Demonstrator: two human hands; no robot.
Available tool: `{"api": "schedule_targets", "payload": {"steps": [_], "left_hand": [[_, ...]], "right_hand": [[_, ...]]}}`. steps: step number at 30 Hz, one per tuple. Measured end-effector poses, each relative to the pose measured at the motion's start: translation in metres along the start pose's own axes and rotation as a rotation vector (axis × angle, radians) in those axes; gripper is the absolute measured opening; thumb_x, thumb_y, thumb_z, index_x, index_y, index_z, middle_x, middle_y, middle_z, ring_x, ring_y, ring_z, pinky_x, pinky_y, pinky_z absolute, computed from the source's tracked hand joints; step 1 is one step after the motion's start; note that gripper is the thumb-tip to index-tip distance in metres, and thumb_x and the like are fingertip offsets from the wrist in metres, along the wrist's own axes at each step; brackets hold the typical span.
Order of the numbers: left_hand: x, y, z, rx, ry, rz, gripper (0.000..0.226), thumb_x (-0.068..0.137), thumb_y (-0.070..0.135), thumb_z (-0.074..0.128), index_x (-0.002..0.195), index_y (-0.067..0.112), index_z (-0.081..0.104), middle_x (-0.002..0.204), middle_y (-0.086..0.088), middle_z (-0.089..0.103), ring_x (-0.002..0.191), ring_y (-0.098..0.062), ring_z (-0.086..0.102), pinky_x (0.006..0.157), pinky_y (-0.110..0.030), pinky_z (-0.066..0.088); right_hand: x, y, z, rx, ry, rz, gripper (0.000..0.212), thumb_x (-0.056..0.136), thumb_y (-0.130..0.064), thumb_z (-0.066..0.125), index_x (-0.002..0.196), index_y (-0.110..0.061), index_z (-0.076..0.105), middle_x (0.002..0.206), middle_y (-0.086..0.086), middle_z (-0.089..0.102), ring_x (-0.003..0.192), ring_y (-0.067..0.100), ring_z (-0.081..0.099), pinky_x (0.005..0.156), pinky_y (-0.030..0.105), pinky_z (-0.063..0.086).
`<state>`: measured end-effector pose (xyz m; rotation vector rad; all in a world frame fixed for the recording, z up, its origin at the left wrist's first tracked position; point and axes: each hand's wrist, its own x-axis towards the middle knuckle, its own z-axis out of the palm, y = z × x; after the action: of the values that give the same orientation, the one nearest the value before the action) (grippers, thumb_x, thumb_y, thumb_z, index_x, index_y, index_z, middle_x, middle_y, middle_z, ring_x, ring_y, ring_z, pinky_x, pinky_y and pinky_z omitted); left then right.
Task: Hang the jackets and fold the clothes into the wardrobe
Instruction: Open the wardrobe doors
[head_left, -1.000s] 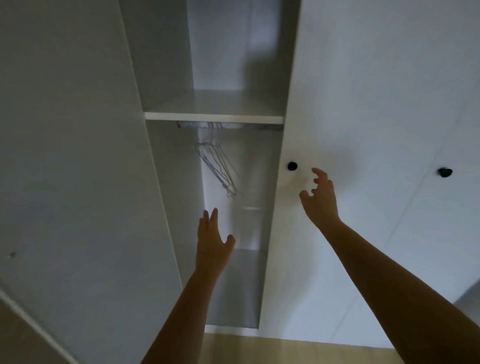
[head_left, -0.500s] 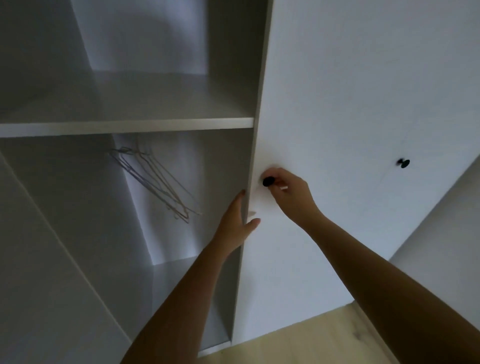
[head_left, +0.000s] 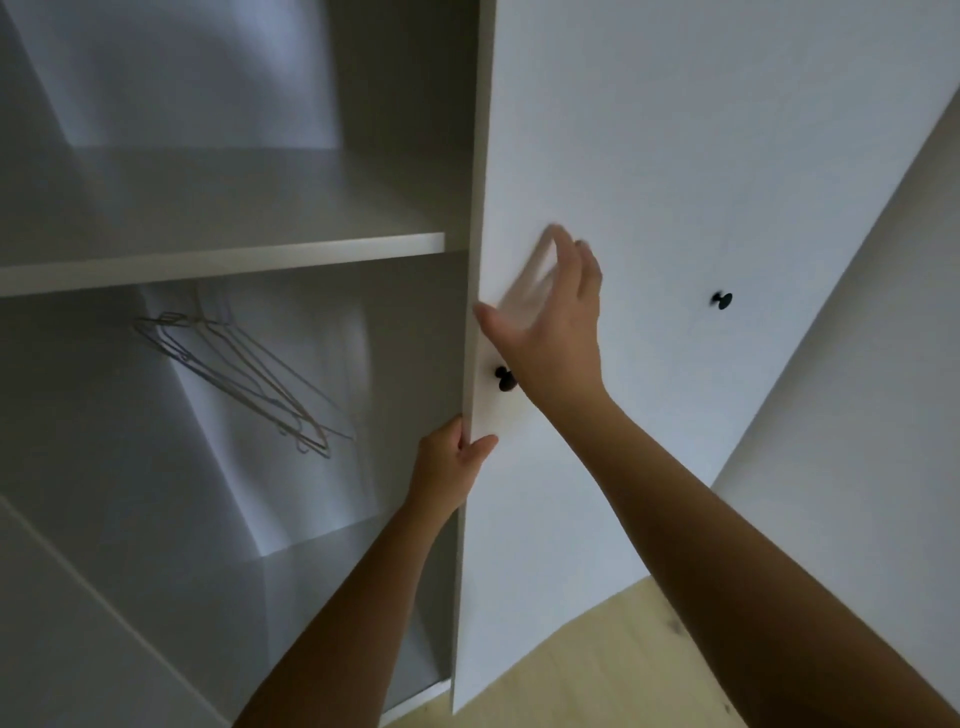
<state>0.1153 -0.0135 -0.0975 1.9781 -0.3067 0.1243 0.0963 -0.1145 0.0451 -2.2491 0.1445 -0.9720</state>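
Now the wardrobe (head_left: 405, 156) stands open on its left side, and a person works its wardrobe door (head_left: 675, 156) wider. The left hand (head_left: 452, 467) grips the door's free edge just below the black knob (head_left: 504, 378), fingers tucked behind the panel and thumb on the front. The right hand (head_left: 556, 327) has let go of that knob, which it pinched half a second ago, and is now above it with fingers spread and released. Motion blur hides whether the fingers touch the door face. A second ago both hands were in the air, reaching, and only a narrow slot of the interior showed.

Far more of the interior is in view now. The shelf (head_left: 223, 262) runs across to the door's edge, and a bunch of bare wire hangers (head_left: 249, 384) hangs beneath it, tilted and well apart from both hands. No jackets or clothes appear anywhere in view, so the hanging and folding look not yet begun, and this step seems to be clearing access.

Farther right, a second knob (head_left: 721, 300) sits on the next panel, and pale wooden floor (head_left: 597, 675) shows below the door's bottom edge.
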Motion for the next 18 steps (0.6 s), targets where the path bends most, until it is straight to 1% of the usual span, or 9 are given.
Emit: {"api": "schedule_targets", "payload": {"steps": [2,4,5,7,9,12,15,16,18], "left_hand": [[-0.018,0.008,0.009,0.049,0.037,0.023,0.034,0.087,0.028,0.066,0.076,-0.002,0.057,0.07,-0.017,0.06,0.062,-0.028,0.057,0.058,-0.034,0.049],[-0.037,0.019,0.019,0.088,0.08,0.042,0.035,0.086,0.03,0.067,0.069,0.003,0.054,0.063,-0.011,0.057,0.055,-0.022,0.053,0.057,-0.028,0.046],[-0.046,0.023,0.024,0.106,0.095,0.052,0.035,0.087,0.031,0.066,0.068,0.005,0.053,0.062,-0.009,0.057,0.054,-0.019,0.052,0.058,-0.025,0.046],[-0.061,0.031,0.033,0.13,0.113,0.067,0.034,0.087,0.032,0.065,0.067,0.008,0.052,0.061,-0.006,0.057,0.053,-0.014,0.05,0.059,-0.023,0.046],[-0.076,0.04,0.042,0.135,0.12,0.077,0.034,0.087,0.033,0.065,0.066,0.011,0.051,0.059,-0.002,0.056,0.052,-0.01,0.049,0.057,-0.019,0.044],[-0.102,0.052,0.063,0.152,0.148,0.104,0.035,0.087,0.032,0.065,0.064,0.015,0.046,0.053,0.007,0.048,0.046,-0.005,0.043,0.051,-0.011,0.034],[-0.127,0.066,0.089,0.191,0.139,0.14,0.028,0.088,0.034,0.063,0.071,0.019,0.047,0.064,0.002,0.06,0.052,-0.007,0.054,0.054,-0.007,0.034],[-0.132,0.071,0.099,0.209,0.117,0.145,0.025,0.089,0.035,0.061,0.074,0.021,0.048,0.072,0.0,0.066,0.059,-0.01,0.061,0.056,-0.006,0.035],[-0.141,0.084,0.118,0.226,0.05,0.128,0.018,0.092,0.037,0.056,0.085,0.02,0.057,0.089,-0.003,0.071,0.079,-0.016,0.067,0.064,-0.013,0.041]], "right_hand": [[0.006,-0.02,-0.006,-0.063,-0.008,0.04,0.108,0.073,-0.054,0.07,0.15,-0.03,-0.002,0.16,0.004,-0.003,0.146,0.036,0.009,0.108,0.054,0.032],[0.006,-0.032,-0.014,-0.072,-0.007,0.127,0.112,0.077,-0.041,0.073,0.149,-0.032,-0.013,0.159,0.004,-0.014,0.145,0.041,-0.001,0.106,0.061,0.034],[0.003,-0.034,-0.019,-0.068,-0.004,0.161,0.111,0.079,-0.034,0.072,0.149,-0.032,-0.015,0.159,0.004,-0.016,0.144,0.042,-0.002,0.103,0.059,0.039],[-0.007,-0.032,-0.031,-0.091,-0.008,0.18,0.107,0.083,-0.026,0.068,0.149,-0.031,-0.017,0.159,0.006,-0.014,0.143,0.044,0.002,0.095,0.047,0.049],[-0.017,-0.026,-0.049,-0.128,-0.025,0.153,0.104,0.085,-0.025,0.066,0.149,-0.03,-0.017,0.16,0.008,-0.009,0.143,0.046,0.01,0.09,0.037,0.052],[-0.029,-0.011,-0.081,-0.102,-0.079,0.118,0.103,0.086,-0.025,0.064,0.148,-0.031,-0.018,0.16,0.007,-0.006,0.137,0.044,0.031,0.087,0.04,0.055],[-0.042,0.006,-0.12,-0.038,-0.118,0.088,0.101,0.087,-0.019,0.063,0.148,-0.033,-0.017,0.16,0.006,-0.001,0.108,0.035,0.06,0.078,0.041,0.058],[-0.046,0.012,-0.133,-0.02,-0.123,0.074,0.1,0.088,-0.017,0.062,0.148,-0.033,-0.016,0.16,0.006,0.003,0.094,0.029,0.065,0.073,0.039,0.059],[-0.052,0.026,-0.16,-0.001,-0.129,0.059,0.098,0.089,-0.013,0.06,0.149,-0.034,-0.014,0.158,0.007,0.018,0.067,0.017,0.064,0.063,0.03,0.059]]}}
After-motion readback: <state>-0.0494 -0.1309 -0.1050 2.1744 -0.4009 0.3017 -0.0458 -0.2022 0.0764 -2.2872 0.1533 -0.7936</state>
